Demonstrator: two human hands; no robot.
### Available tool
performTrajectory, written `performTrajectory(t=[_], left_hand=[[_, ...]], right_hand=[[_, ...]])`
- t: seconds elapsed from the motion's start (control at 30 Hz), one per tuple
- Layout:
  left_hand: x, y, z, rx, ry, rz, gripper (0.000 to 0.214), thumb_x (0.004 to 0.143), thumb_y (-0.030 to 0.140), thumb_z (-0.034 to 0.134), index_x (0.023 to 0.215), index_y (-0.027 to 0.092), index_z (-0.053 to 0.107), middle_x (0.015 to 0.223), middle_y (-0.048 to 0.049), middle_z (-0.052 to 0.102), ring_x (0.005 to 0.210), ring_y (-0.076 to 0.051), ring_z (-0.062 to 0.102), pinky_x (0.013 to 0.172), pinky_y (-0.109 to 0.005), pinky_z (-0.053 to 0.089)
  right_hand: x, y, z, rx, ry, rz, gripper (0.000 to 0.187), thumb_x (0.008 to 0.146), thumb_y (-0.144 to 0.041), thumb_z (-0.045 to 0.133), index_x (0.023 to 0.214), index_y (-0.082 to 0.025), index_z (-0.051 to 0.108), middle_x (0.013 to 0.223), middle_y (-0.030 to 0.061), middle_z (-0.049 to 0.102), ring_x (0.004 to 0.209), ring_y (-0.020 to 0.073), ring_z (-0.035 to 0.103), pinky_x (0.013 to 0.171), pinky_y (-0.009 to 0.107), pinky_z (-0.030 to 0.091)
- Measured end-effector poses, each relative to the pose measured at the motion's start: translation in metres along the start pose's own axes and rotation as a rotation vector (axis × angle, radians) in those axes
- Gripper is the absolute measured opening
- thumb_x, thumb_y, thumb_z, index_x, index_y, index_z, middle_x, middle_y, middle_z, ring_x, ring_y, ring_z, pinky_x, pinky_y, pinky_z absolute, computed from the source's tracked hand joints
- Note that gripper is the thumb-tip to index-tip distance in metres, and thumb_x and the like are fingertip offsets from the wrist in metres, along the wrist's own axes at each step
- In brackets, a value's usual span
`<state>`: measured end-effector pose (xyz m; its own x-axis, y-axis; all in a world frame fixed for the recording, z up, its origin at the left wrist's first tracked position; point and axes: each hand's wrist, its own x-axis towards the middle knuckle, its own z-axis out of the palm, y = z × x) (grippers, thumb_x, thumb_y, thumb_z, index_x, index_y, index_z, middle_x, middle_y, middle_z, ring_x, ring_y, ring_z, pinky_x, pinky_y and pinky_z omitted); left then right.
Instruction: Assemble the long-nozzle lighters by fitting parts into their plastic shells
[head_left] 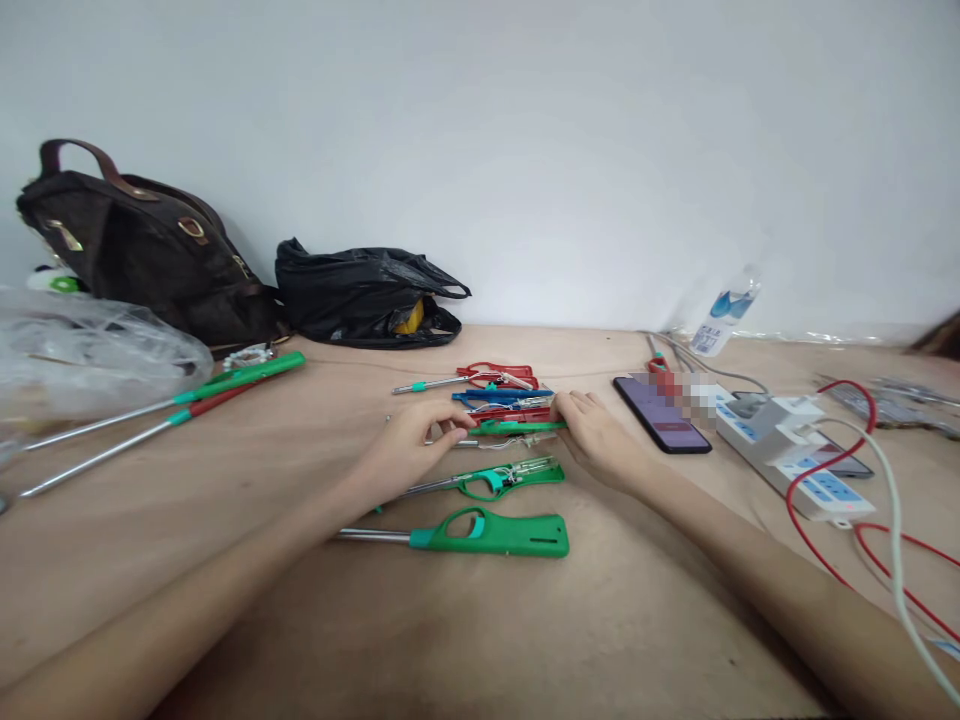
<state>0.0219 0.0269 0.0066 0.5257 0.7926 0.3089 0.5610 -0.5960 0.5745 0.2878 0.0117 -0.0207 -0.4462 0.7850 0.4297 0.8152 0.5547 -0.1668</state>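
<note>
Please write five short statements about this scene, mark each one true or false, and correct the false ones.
1. The left hand and right hand are at opposite ends of a green piece. True.
2. The black phone lies beside the left hand. False: it lies to the right of the right hand.
3. The white power strip lies further right than the phone. True.
4. The black plastic bag is on the power strip. False: it sits near the wall, further back than both hands.
5. The lighter nearest the person is red. False: it is green.
</note>
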Motion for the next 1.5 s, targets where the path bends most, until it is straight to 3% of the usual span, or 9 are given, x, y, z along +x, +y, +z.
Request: performTrajectory(t=[0.13,0.3,0.4,0.5,0.7,1.13,1.27,1.37,1.5], left_hand=[[-0.003,0.006,-0.001,-0.001,-0.034,0.095,0.021,0.090,0.031,0.050,0.094,0.019,0.067,0.090,-0.0023,0.069,0.077,-0.016,0.058,0.065,-0.025,0.044],[-0.003,0.016,-0.019,0.142,0.076,0.094,0.019,0.087,0.028,0.048,0.086,0.018,0.063,0.078,-0.0008,0.065,0.070,-0.015,0.055,0.064,-0.026,0.041],[-0.001,0.019,-0.033,0.228,-0.062,0.056,0.016,0.083,0.027,0.049,0.078,0.018,0.061,0.074,0.0007,0.064,0.067,-0.015,0.055,0.060,-0.024,0.038],[0.001,0.017,-0.039,0.283,-0.070,0.018,0.018,0.081,0.027,0.047,0.072,0.018,0.060,0.067,0.0014,0.062,0.062,-0.014,0.054,0.057,-0.024,0.035],[0.002,0.007,-0.035,0.248,0.046,0.007,0.019,0.081,0.027,0.047,0.073,0.017,0.061,0.065,0.0013,0.062,0.061,-0.014,0.054,0.057,-0.023,0.035],[0.002,0.005,-0.026,0.255,-0.003,0.044,0.019,0.082,0.022,0.045,0.073,0.017,0.061,0.067,0.0008,0.061,0.063,-0.014,0.053,0.059,-0.024,0.036],[0.000,0.003,-0.023,0.234,-0.217,0.131,0.018,0.082,0.021,0.049,0.076,0.018,0.066,0.076,-0.0010,0.065,0.069,-0.015,0.056,0.061,-0.023,0.038],[-0.002,0.005,-0.022,0.204,-0.397,0.115,0.015,0.080,0.021,0.055,0.083,0.020,0.069,0.086,-0.0017,0.068,0.077,-0.017,0.060,0.064,-0.023,0.041],[-0.005,0.006,-0.022,0.195,-0.474,0.064,0.018,0.079,0.017,0.057,0.090,0.022,0.070,0.090,-0.0011,0.069,0.082,-0.018,0.061,0.068,-0.024,0.043]], right_hand=[[-0.003,-0.011,-0.006,0.109,0.033,0.020,0.015,0.087,-0.012,0.031,0.094,-0.020,0.041,0.086,0.0102,0.061,0.073,0.0216,0.053,0.065,0.031,0.041],[-0.003,-0.019,-0.011,0.238,0.002,0.046,0.016,0.096,-0.026,0.036,0.108,-0.020,0.045,0.103,0.0119,0.064,0.087,0.0232,0.060,0.072,0.034,0.046],[-0.002,-0.018,-0.013,0.262,-0.048,0.040,0.019,0.098,-0.031,0.038,0.109,-0.021,0.050,0.108,0.0105,0.063,0.096,0.0231,0.060,0.080,0.035,0.047],[0.000,-0.015,-0.012,0.268,-0.055,-0.002,0.022,0.099,-0.028,0.035,0.107,-0.021,0.054,0.107,0.0096,0.062,0.101,0.0222,0.058,0.085,0.037,0.047],[0.000,-0.013,-0.005,0.209,-0.117,-0.130,0.023,0.097,-0.029,0.041,0.112,-0.018,0.056,0.106,0.0130,0.060,0.105,0.0259,0.054,0.090,0.043,0.046],[-0.006,-0.015,0.011,0.152,-0.188,-0.193,0.022,0.095,-0.029,0.048,0.111,-0.017,0.057,0.109,0.0124,0.060,0.104,0.0258,0.056,0.090,0.044,0.047],[-0.006,-0.016,0.011,0.078,-0.194,-0.215,0.025,0.094,-0.030,0.049,0.113,-0.016,0.058,0.111,0.0131,0.061,0.108,0.0274,0.056,0.096,0.049,0.042],[-0.007,-0.018,0.009,0.035,-0.192,-0.238,0.026,0.095,-0.030,0.049,0.114,-0.016,0.058,0.111,0.0131,0.061,0.107,0.0277,0.056,0.099,0.052,0.038],[-0.007,-0.021,0.008,0.011,-0.197,-0.236,0.027,0.094,-0.032,0.050,0.113,-0.016,0.059,0.109,0.0132,0.061,0.104,0.0277,0.056,0.093,0.049,0.043]])
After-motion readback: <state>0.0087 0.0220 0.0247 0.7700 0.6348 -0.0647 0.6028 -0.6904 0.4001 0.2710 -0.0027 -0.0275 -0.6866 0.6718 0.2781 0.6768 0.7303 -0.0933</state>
